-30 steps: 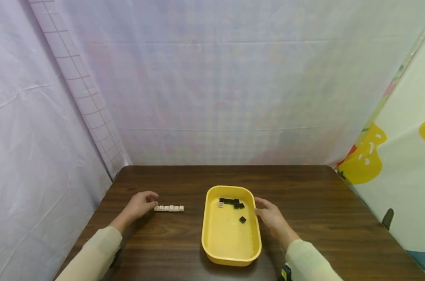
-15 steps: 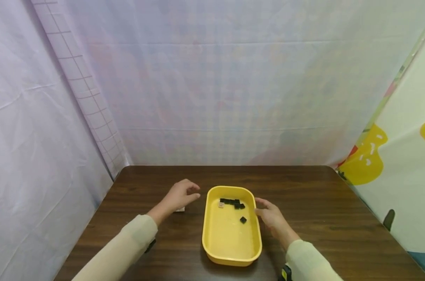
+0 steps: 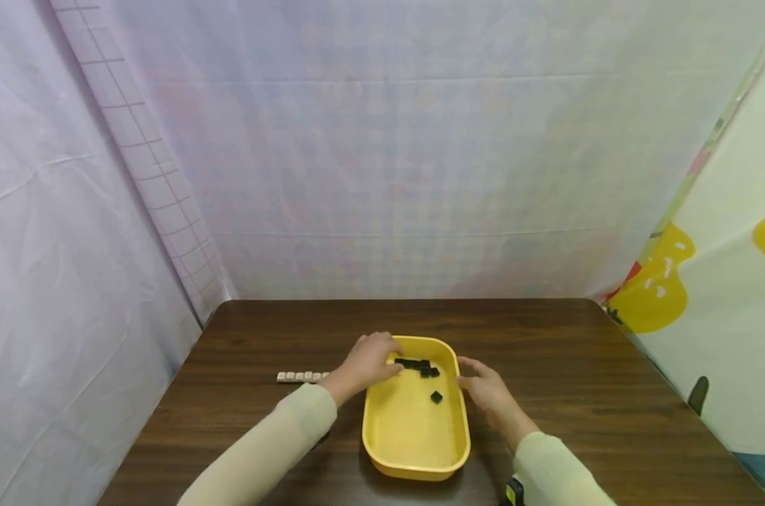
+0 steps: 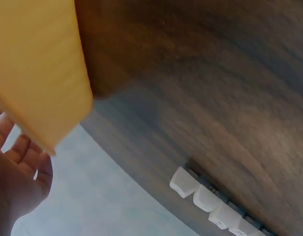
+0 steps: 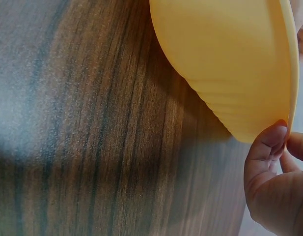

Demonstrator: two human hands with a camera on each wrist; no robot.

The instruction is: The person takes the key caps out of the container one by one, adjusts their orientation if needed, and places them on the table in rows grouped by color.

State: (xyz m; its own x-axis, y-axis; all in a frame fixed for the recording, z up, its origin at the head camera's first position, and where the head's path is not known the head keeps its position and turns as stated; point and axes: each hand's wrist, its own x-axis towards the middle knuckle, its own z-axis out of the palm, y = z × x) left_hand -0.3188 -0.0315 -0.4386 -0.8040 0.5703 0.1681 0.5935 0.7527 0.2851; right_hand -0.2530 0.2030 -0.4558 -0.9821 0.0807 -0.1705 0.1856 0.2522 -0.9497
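A yellow tray (image 3: 410, 436) stands on the table. My left hand (image 3: 368, 360) reaches over its far left rim, fingers loosely bent and thumb apart, covering the spot where a white keycap lay. In the left wrist view, the fingers (image 4: 29, 150) show past the rim. My right hand (image 3: 491, 397) holds the right rim, pinched between thumb and finger in the right wrist view. Several black keycaps (image 3: 413, 364) cluster at the tray's far end, and a single black keycap (image 3: 436, 397) lies nearer. Left of the tray runs a row of white keycaps (image 3: 299, 377), partly behind my left wrist.
The dark wooden table (image 3: 566, 379) extends on both sides of the tray. A pale curtain (image 3: 389, 176) hangs along its back edge. More cloth hangs at the left and right.
My left hand has moved right from the white keycap row to the inside of the tray, now hiding the white keycap there. My right hand has stayed at the rim.
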